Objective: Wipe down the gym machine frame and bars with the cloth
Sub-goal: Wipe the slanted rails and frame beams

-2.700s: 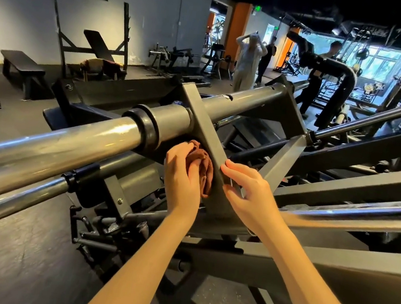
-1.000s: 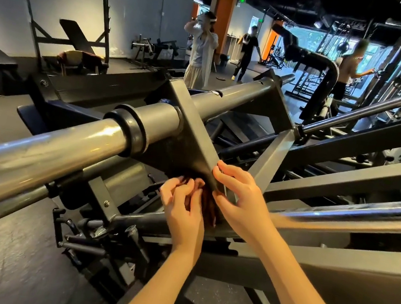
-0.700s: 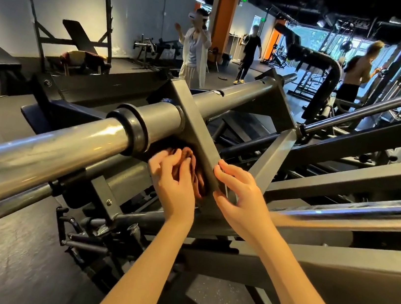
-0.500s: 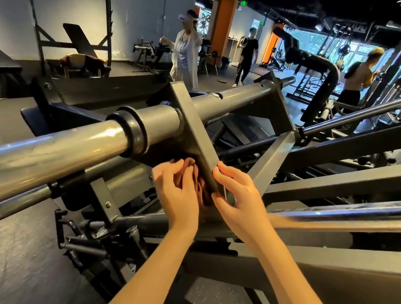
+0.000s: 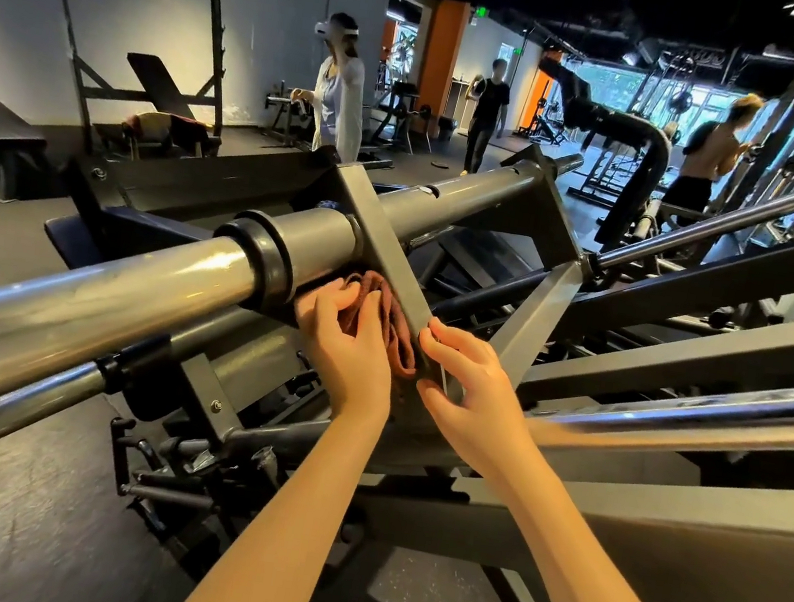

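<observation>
Well, from the head camera, the only view there is, the person is bent close over the machine with both arms out. The left hand (image 5: 348, 345) has its fingers curled over a bunched rust-brown cloth (image 5: 384, 319) and presses it into the corner where the slanted frame plate (image 5: 382, 247) meets the underside of the thick bar (image 5: 78, 302), just beside the black collar (image 5: 258, 256). The right hand (image 5: 470, 382) pinches the near edge of that plate, fingertips above and thumb below, touching the cloth's edge.

I'd judge the cloth light, soft and floppy. It folds into the angle readily, so it wants a bunched grip with the palm behind it, not a hold on one corner. The steel looks stiff, heavy and smooth, and the plate's edge seems a fair place to brace. A polished chrome rail (image 5: 674, 416) runs off to the right, and it looks slippery to me.
</observation>
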The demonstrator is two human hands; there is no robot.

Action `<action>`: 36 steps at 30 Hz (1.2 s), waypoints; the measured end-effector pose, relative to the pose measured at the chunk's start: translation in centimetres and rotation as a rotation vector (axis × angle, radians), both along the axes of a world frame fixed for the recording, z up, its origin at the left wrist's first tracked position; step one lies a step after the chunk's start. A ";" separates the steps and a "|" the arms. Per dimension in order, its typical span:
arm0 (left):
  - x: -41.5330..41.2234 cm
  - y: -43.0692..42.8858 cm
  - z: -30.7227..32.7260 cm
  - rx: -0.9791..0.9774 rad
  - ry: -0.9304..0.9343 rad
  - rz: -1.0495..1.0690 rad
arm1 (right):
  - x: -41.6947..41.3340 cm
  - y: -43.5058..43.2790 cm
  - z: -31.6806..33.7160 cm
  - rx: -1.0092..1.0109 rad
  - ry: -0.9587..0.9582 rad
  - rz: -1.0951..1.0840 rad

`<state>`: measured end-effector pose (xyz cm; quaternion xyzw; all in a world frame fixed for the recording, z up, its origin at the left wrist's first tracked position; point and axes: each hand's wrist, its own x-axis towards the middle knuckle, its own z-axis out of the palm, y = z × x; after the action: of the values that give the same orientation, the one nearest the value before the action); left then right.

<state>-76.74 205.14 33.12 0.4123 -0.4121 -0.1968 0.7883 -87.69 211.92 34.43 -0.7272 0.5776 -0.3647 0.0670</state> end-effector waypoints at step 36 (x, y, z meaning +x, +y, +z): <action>-1.1 3.4 -4.0 -0.001 -0.132 -0.227 | -0.5 1.7 0.8 0.159 0.079 0.038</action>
<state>-77.82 208.58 29.16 0.3747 -0.5073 -0.2571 0.7322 -88.19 213.57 35.20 -0.7442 0.5931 -0.2874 0.1084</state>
